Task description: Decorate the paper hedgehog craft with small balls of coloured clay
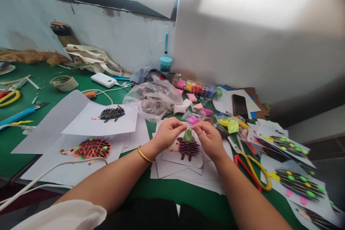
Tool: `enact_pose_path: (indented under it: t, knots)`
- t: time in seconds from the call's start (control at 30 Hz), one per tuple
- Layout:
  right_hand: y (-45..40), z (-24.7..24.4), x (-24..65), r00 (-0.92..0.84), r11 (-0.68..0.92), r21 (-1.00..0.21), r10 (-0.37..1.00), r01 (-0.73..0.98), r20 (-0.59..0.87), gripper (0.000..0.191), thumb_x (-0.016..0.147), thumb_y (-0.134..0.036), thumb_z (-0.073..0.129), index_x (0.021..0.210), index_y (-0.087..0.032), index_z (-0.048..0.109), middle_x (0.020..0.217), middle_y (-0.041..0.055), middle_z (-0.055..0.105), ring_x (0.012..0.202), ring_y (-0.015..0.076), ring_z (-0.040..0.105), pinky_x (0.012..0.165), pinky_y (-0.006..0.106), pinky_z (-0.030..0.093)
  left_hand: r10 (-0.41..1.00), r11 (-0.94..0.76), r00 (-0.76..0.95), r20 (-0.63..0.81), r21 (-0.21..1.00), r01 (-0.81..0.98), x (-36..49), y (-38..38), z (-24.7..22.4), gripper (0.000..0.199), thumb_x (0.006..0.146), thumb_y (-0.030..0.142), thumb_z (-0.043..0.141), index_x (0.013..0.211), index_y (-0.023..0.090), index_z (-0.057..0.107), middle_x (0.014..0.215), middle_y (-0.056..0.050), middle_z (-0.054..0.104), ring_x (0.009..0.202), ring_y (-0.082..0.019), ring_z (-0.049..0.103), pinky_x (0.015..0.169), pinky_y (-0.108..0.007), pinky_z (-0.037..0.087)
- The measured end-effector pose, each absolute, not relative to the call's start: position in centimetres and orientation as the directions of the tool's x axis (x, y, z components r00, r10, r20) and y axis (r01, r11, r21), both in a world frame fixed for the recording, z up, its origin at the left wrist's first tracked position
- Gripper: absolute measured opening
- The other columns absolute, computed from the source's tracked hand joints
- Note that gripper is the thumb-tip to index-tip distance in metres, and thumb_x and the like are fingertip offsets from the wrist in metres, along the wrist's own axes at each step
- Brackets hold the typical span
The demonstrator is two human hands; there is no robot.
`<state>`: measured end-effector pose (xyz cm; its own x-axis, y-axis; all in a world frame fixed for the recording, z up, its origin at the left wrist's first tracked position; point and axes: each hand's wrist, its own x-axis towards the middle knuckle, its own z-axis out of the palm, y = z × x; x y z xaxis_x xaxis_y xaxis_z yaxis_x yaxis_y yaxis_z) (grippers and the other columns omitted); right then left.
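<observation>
Thumb and forefinger of my left hand [170,133] pinch the top of a small clear packet of green modelling clay [189,136]. My right hand [209,138] pinches the same packet from the other side, so it hangs between the two hands. Just beneath, on a stack of white paper [172,168], is a hedgehog picture [188,148] with a pink clay body and dark striped seeds as spines. The packet covers part of its back. A gold bangle [145,155] circles my left wrist.
Left lie more hedgehog pictures [93,148] and a white cable [54,168]. Behind are a plastic bag of seeds [153,104] and several clay packets [206,111]. Right are red-and-yellow-handled scissors [252,167], a phone [239,106] and finished seed pictures [299,183].
</observation>
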<state>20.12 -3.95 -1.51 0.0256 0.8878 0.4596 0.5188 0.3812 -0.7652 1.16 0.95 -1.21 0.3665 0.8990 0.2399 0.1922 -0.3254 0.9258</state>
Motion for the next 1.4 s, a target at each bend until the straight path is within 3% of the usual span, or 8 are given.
enact_pose_path:
  t: [0.33, 0.63, 0.73, 0.87, 1.03, 1.13, 1.23, 1.4]
  knots:
    - [-4.0, -1.2, 19.2, -0.019, 0.398, -0.757, 0.890, 0.518, 0.455, 0.016, 0.091, -0.027, 0.058, 0.076, -0.021, 0.061, 0.081, 0.0024, 0.064, 0.080, 0.0177, 0.059, 0.076, 0.032, 0.045, 0.871, -0.431, 0.352, 0.342, 0.877, 0.215, 1.3, 0.6, -1.1, 0.018, 0.085, 0.028, 0.064, 0.070, 0.018, 0.065, 0.076, -0.001, 0.060, 0.075, -0.014, 0.056, 0.071, -0.029, 0.043]
    - [-4.0, -0.6, 19.8, -0.052, 0.408, -0.749, 0.892, 0.522, 0.449, 0.024, 0.092, -0.039, 0.060, 0.076, -0.022, 0.064, 0.079, 0.0027, 0.064, 0.080, 0.0187, 0.059, 0.076, 0.034, 0.048, 0.866, -0.406, 0.398, 0.304, 0.891, 0.203, 1.1, 0.6, -0.6, 0.014, 0.082, 0.028, 0.067, 0.071, 0.019, 0.068, 0.078, -0.001, 0.060, 0.074, -0.014, 0.055, 0.070, -0.028, 0.044]
    - [-3.7, -1.1, 20.1, -0.013, 0.378, -0.775, 0.902, 0.507, 0.431, 0.025, 0.091, -0.043, 0.061, 0.080, -0.022, 0.070, 0.085, 0.0044, 0.066, 0.083, 0.0192, 0.060, 0.076, 0.033, 0.050, 0.897, -0.328, 0.374, 0.236, 0.923, 0.204, 1.1, 0.7, -0.6, 0.013, 0.080, 0.032, 0.070, 0.083, 0.019, 0.071, 0.078, -0.001, 0.060, 0.074, -0.014, 0.055, 0.071, -0.029, 0.045]
    - [-3.0, -2.4, 20.7, 0.160, 0.140, -0.897, 0.961, 0.418, 0.225, 0.033, 0.087, -0.050, 0.063, 0.084, -0.018, 0.071, 0.071, 0.0023, 0.065, 0.068, 0.0168, 0.060, 0.065, 0.031, 0.049, 0.966, -0.082, 0.252, 0.065, 0.995, 0.059, 1.4, 0.9, -0.7, 0.037, 0.081, 0.026, 0.068, 0.117, 0.019, 0.062, 0.092, -0.002, 0.062, 0.079, -0.014, 0.059, 0.074, -0.029, 0.048]
    - [-1.7, -4.2, 21.1, 0.204, -0.006, -0.978, 0.978, 0.207, 0.037, 0.061, 0.082, -0.053, 0.065, 0.129, -0.015, 0.062, 0.102, 0.0125, 0.074, 0.085, 0.0228, 0.072, 0.071, 0.035, 0.054, 0.964, 0.121, 0.259, -0.067, 0.973, -0.198, 1.8, 0.9, -0.6, 0.027, 0.086, 0.021, 0.059, 0.113, 0.015, 0.056, 0.095, -0.005, 0.066, 0.074, -0.012, 0.067, 0.064, -0.024, 0.049]
    - [-1.6, -4.5, 21.4, 0.191, 0.060, -0.961, 0.975, 0.271, 0.115, 0.058, 0.086, -0.050, 0.063, 0.133, -0.018, 0.058, 0.116, 0.0140, 0.070, 0.095, 0.0228, 0.071, 0.082, 0.040, 0.056, 0.935, 0.182, 0.343, -0.092, 0.953, -0.242, 1.7, 0.8, -0.4, 0.027, 0.088, 0.036, 0.063, 0.102, 0.013, 0.061, 0.084, -0.005, 0.069, 0.060, -0.011, 0.065, 0.052, -0.021, 0.043]
    - [-2.4, -3.7, 21.2, 0.168, 0.197, -0.871, 0.939, 0.449, 0.299, 0.044, 0.092, -0.046, 0.058, 0.127, -0.020, 0.063, 0.121, 0.0131, 0.067, 0.107, 0.0243, 0.066, 0.092, 0.044, 0.054, 0.899, 0.254, 0.419, -0.129, 0.933, -0.256, 1.6, 0.6, -0.5, 0.038, 0.086, 0.050, 0.066, 0.091, 0.012, 0.065, 0.079, -0.007, 0.070, 0.054, -0.010, 0.063, 0.048, -0.021, 0.040]
    - [-4.4, -1.7, 19.7, -0.047, 0.477, -0.543, 0.779, 0.691, 0.625, 0.043, 0.099, -0.037, 0.045, 0.140, -0.025, 0.053, 0.142, 0.0124, 0.056, 0.135, 0.0281, 0.049, 0.113, 0.052, 0.040, 0.812, 0.423, 0.550, -0.197, 0.847, -0.322, 2.5, -0.9, -0.7, 0.033, 0.078, 0.040, 0.078, 0.100, 0.016, 0.070, 0.100, -0.009, 0.073, 0.082, -0.015, 0.069, 0.072, -0.026, 0.052]
